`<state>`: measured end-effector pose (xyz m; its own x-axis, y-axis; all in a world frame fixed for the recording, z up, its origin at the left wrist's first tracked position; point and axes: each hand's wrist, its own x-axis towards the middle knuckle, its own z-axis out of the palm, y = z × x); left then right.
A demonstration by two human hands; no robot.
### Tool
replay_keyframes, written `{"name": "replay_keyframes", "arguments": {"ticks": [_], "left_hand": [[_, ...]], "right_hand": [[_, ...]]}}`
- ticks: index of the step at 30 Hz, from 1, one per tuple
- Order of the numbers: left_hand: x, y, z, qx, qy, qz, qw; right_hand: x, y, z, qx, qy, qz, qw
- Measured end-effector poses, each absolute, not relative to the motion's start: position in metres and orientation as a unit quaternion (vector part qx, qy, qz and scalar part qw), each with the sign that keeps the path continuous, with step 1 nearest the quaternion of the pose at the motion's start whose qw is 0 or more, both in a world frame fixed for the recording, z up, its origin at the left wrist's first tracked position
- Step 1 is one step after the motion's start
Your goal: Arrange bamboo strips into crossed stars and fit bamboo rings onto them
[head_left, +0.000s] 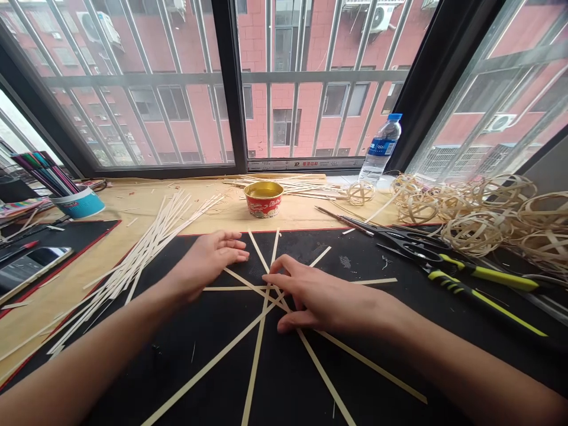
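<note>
Bamboo strips (256, 361) cross under the open right hand (323, 299), with the left hand (206, 263) open just beside.

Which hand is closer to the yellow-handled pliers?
Right. The right hand is nearer, lying left of the yellow-handled pliers; the left hand is farther away, beyond the right hand.

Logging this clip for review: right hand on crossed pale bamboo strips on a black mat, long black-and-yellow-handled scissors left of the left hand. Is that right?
No: the head view shows the black-and-yellow-handled scissors right of the right hand, not left of the left hand. The right hand rests on the pale bamboo strips on the black mat, as you said.
</note>
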<state>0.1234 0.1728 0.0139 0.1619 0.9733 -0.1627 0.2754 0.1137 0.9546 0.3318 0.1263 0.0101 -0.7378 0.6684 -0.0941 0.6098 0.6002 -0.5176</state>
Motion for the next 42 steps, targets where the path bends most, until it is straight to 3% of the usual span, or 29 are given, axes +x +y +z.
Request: {"name": "replay_keyframes", "arguments": {"ticks": [5, 11, 20, 33, 42], "left_hand": [[0.129, 0.201, 0.017, 0.499, 0.565, 0.329, 0.569], [0.136, 0.229, 0.009, 0.518, 0.563, 0.307, 0.566], [0.156, 0.238, 0.003, 0.67, 0.491, 0.286, 0.479], [0.199, 0.263, -0.009, 0.714, 0.583, 0.194, 0.336], [0.211, 0.268, -0.004, 0.776, 0.542, 0.133, 0.292]], "right_hand": [[0.331, 0.127, 0.012, -0.36, -0.893, 0.267, 0.044], [0.331, 0.127, 0.013, -0.355, -0.897, 0.261, 0.022], [0.328, 0.12, 0.013, -0.368, -0.897, 0.242, 0.021], [0.326, 0.122, 0.009, -0.349, -0.918, 0.187, 0.004], [0.326, 0.12, 0.009, -0.349, -0.92, 0.18, -0.001]]}}
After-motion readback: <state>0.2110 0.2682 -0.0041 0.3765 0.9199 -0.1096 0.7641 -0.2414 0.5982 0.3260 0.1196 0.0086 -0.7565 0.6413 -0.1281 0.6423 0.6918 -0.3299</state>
